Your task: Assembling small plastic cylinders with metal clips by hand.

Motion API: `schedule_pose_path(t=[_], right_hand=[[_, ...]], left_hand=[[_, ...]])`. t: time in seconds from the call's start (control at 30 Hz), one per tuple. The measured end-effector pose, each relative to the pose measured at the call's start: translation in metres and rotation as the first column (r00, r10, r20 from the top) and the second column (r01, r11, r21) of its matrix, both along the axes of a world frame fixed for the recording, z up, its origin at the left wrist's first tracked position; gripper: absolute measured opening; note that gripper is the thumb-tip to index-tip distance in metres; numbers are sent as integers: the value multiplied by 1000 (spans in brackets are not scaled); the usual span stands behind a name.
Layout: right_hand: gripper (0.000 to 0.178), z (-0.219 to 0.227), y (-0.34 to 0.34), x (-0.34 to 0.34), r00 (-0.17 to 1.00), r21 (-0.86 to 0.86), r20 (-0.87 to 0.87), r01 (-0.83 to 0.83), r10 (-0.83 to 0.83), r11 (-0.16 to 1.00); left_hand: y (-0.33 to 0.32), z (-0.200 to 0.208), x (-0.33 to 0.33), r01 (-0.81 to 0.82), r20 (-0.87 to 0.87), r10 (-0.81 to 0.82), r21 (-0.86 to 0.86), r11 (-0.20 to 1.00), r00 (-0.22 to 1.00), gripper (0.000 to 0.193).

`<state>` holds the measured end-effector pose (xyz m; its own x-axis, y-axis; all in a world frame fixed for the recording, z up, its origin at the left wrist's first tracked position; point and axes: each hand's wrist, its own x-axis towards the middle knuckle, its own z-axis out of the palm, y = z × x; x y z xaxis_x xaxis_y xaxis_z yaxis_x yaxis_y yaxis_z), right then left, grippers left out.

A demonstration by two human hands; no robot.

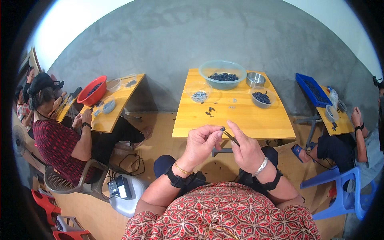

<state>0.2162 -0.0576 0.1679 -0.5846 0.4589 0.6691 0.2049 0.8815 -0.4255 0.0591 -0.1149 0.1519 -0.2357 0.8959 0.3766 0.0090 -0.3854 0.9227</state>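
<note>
My left hand [202, 144] pinches a small dark piece [222, 129] between thumb and fingertips, above the near edge of the yellow table [240, 126]. In my right hand [250, 150] is a pair of dark tweezers [231, 137], its tip meeting the small piece. The piece's details are too small to make out. Several loose black pieces [210, 111] lie on the tabletop beyond my hands. Farther back stand a clear bowl of small silvery parts [199, 96] and a clear tub of black pieces [261, 97].
At the table's back are a large pale-green basin [223, 82] and a steel bowl [256, 79]. A person [64, 136] works at a table on the left with a red basin [93, 91]. Another sits right, by a blue tray [312, 90] and blue chair [340, 188].
</note>
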Motion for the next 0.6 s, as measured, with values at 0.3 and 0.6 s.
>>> schedule_pose_path(t=[0.3, 0.6], right_hand=[[56, -1, 5, 3, 995, 128, 93, -57, 45, 990], [51, -24, 11, -17, 998, 50, -45, -39, 41, 998]], left_hand=[[0, 7, -5, 67, -101, -78, -110, 992, 992, 17], [17, -2, 0, -306, -561, 409, 272, 912, 720, 9]])
